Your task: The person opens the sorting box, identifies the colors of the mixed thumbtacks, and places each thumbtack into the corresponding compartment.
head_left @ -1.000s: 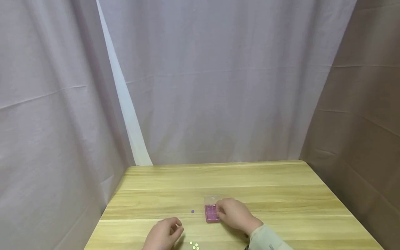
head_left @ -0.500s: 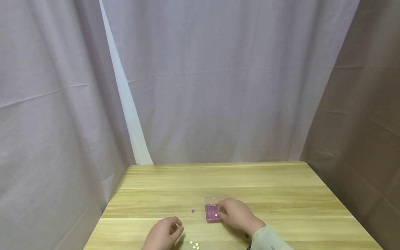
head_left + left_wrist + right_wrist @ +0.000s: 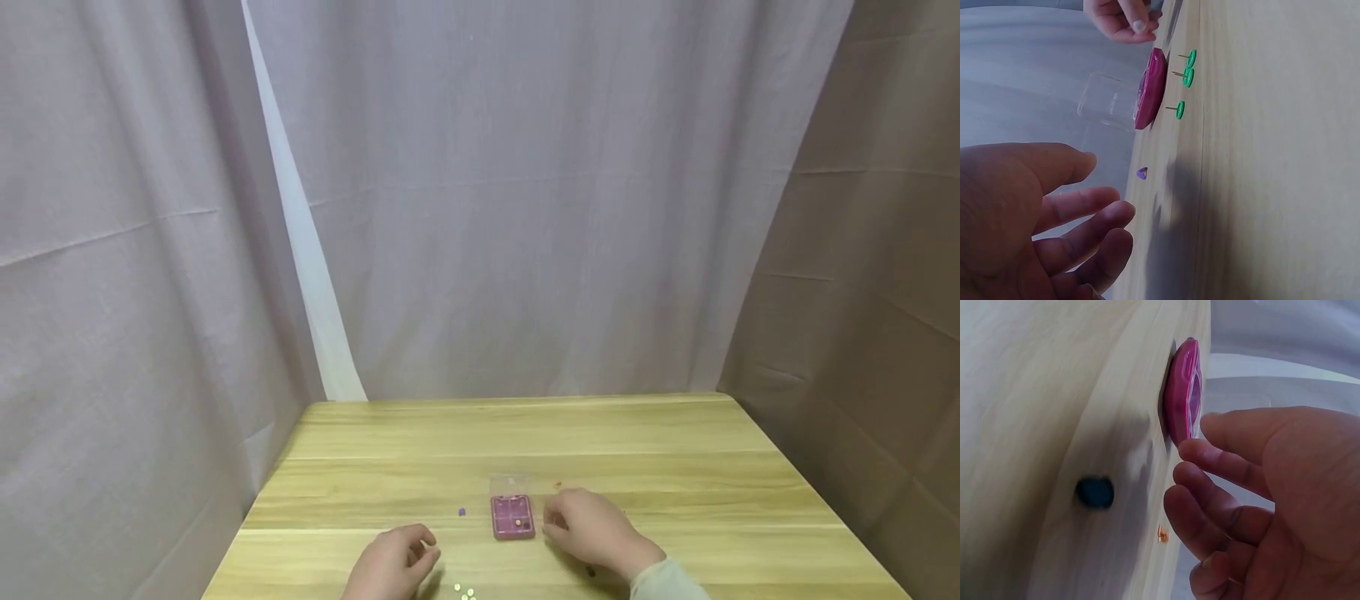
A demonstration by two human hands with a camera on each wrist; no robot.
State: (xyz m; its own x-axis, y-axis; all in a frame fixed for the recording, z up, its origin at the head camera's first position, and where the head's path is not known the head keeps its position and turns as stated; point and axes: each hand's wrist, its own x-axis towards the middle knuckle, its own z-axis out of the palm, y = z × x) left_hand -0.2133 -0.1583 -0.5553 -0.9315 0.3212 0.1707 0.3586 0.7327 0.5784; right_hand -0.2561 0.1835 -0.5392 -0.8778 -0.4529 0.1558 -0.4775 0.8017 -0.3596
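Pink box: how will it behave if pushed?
Pink box likely slides rather than tips: it sits low and flat. Clear lid, thin and raised, may swing or flex if bumped. Yellowish piece inside, smaller than its compartment, may shift.

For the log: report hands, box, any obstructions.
Left hand, right hand: empty, either side of box. Lid open, small piece inside. Loose tacks nearer person; nothing visibly blocking.

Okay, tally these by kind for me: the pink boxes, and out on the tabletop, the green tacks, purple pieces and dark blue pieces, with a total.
Pink box: 1
Green tacks: 4, some cut off by the head view's lower edge
Purple piece: 1
Dark blue piece: 1
Total: 7
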